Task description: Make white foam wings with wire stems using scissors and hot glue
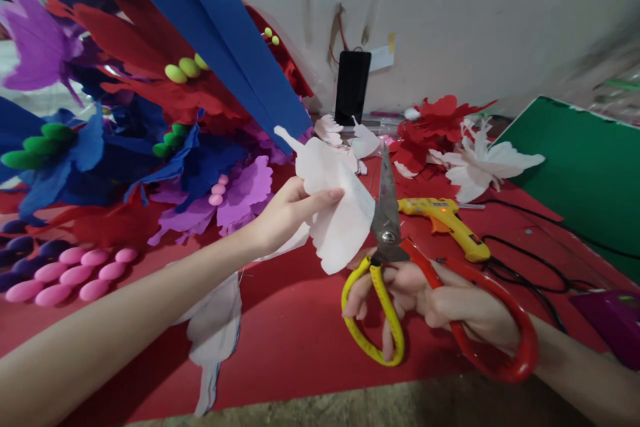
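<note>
My left hand point(295, 210) pinches a white scalloped butterfly-wing cutout point(337, 220) between thumb and fingers, above the middle of the table. A pair of scissors point(387, 213) is in my right hand point(425, 297), its fingers and thumb through one yellow-wrapped and one red-wrapped handle loop. The blades point up and look closed or nearly so, right beside the cutout's right edge; I cannot tell whether they touch it. Below my left forearm lies a stack of more white cutouts point(215, 323) on the red table surface point(290, 340).
A yellow hot glue gun point(447, 220) with a black cord lies at right, near a white butterfly point(483, 163), red cutouts point(430, 130) and a green board point(580, 173). A phone point(353, 88) leans on the wall. Colourful butterflies point(185, 87) and pink oval pieces point(75, 273) fill the left.
</note>
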A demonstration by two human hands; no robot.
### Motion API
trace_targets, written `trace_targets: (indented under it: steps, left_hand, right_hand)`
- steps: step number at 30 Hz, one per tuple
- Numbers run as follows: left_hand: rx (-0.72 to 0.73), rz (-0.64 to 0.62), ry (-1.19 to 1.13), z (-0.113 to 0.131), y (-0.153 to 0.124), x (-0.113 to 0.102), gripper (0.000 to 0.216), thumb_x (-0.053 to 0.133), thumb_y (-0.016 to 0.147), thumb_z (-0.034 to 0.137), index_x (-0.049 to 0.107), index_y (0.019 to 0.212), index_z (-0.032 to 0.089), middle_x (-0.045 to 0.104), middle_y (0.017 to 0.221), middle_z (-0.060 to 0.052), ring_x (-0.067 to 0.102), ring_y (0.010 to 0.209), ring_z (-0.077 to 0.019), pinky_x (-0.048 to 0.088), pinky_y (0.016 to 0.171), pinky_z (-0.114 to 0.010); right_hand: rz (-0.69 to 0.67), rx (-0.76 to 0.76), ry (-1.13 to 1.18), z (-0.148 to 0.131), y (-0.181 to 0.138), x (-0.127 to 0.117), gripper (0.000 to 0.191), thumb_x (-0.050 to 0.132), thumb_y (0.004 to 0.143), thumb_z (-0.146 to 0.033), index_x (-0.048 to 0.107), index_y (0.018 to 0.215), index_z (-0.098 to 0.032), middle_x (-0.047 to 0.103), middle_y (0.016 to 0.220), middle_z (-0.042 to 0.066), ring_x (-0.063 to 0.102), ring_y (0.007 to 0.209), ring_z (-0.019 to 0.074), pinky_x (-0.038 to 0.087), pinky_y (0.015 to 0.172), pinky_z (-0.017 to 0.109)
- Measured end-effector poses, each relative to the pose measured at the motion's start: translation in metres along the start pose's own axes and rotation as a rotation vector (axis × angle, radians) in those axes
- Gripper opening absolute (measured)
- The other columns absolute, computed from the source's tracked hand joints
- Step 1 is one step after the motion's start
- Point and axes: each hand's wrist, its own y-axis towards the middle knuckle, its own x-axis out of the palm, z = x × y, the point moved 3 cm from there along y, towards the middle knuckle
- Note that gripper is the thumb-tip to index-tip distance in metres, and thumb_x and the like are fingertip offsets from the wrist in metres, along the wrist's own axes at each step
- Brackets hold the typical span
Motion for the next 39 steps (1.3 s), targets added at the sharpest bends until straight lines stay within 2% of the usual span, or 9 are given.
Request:
trace_targets:
  steps: [6, 11, 16, 20, 25, 31, 39]
  left_hand:
    - [-0.045, -0.027, 0.01, -0.003, -0.002, 0.002, 0.02, 0.062, 0.067, 0.031, 0.056, 0.058, 0.014, 0.056, 0.05, 0.002, 0.051, 0.043, -0.009, 0.038, 0.039, -0.018]
    - [-0.048, -0.036, 0.012, -0.003, -0.001, 0.003, 0.021, 0.06, 0.069, 0.028, 0.056, 0.054, 0.013, 0.055, 0.047, 0.001, 0.05, 0.041, -0.0079, 0.037, 0.039, -0.017]
    - [-0.054, -0.022, 0.012, -0.003, 0.0, 0.003, 0.02, 0.058, 0.07, 0.026, 0.056, 0.055, 0.013, 0.055, 0.047, 0.002, 0.05, 0.041, -0.0077, 0.037, 0.039, -0.017]
    - [-0.055, -0.031, 0.003, -0.003, -0.001, 0.003, 0.02, 0.057, 0.07, 0.027, 0.058, 0.056, 0.013, 0.057, 0.048, 0.001, 0.052, 0.042, -0.0083, 0.038, 0.04, -0.017]
    - [-0.044, -0.017, -0.006, -0.005, -0.001, 0.001, 0.02, 0.06, 0.069, 0.029, 0.056, 0.056, 0.014, 0.054, 0.047, 0.002, 0.05, 0.042, -0.008, 0.037, 0.04, -0.018]
    - [-0.06, -0.034, -0.016, -0.007, 0.0, -0.001, 0.021, 0.061, 0.067, 0.032, 0.056, 0.057, 0.014, 0.053, 0.047, 0.002, 0.049, 0.041, -0.0087, 0.037, 0.039, -0.019]
    - [-0.095, -0.08, -0.015, -0.007, -0.001, 0.002, 0.021, 0.062, 0.067, 0.031, 0.055, 0.057, 0.014, 0.053, 0.049, 0.001, 0.049, 0.043, -0.009, 0.036, 0.04, -0.019]
  right_hand:
    - [-0.043, 0.004, 0.029, 0.005, 0.001, -0.002, 0.046, 0.045, 0.062, -0.018, 0.061, 0.105, -0.014, 0.054, 0.094, 0.007, 0.052, 0.088, 0.0148, 0.054, 0.067, 0.026]
    - [0.038, 0.027, 0.083, 0.008, 0.001, -0.005, 0.036, 0.047, 0.063, -0.019, 0.062, 0.095, -0.013, 0.057, 0.09, 0.007, 0.056, 0.071, 0.0121, 0.051, 0.057, 0.022]
    - [0.117, 0.039, 0.147, 0.014, 0.0, -0.005, 0.024, 0.052, 0.071, -0.028, 0.056, 0.092, -0.018, 0.058, 0.073, 0.002, 0.055, 0.05, 0.0117, 0.044, 0.045, 0.022]
    - [0.151, 0.053, 0.199, 0.017, -0.001, -0.001, 0.021, 0.052, 0.074, -0.033, 0.049, 0.09, -0.021, 0.058, 0.069, -0.001, 0.047, 0.039, 0.0076, 0.035, 0.037, 0.019]
    - [0.196, 0.075, 0.209, 0.012, -0.001, 0.005, 0.015, 0.051, 0.077, -0.034, 0.048, 0.086, -0.021, 0.051, 0.056, -0.005, 0.037, 0.032, 0.0043, 0.025, 0.032, 0.015]
    - [0.182, 0.095, 0.23, 0.009, 0.001, 0.013, 0.025, 0.05, 0.056, -0.021, 0.05, 0.081, -0.025, 0.057, 0.065, -0.001, 0.045, 0.04, 0.0089, 0.03, 0.033, 0.018]
    - [0.167, 0.076, 0.208, 0.012, 0.003, 0.009, 0.02, 0.053, 0.063, -0.026, 0.053, 0.083, -0.024, 0.059, 0.07, 0.001, 0.045, 0.043, 0.0095, 0.033, 0.036, 0.02]
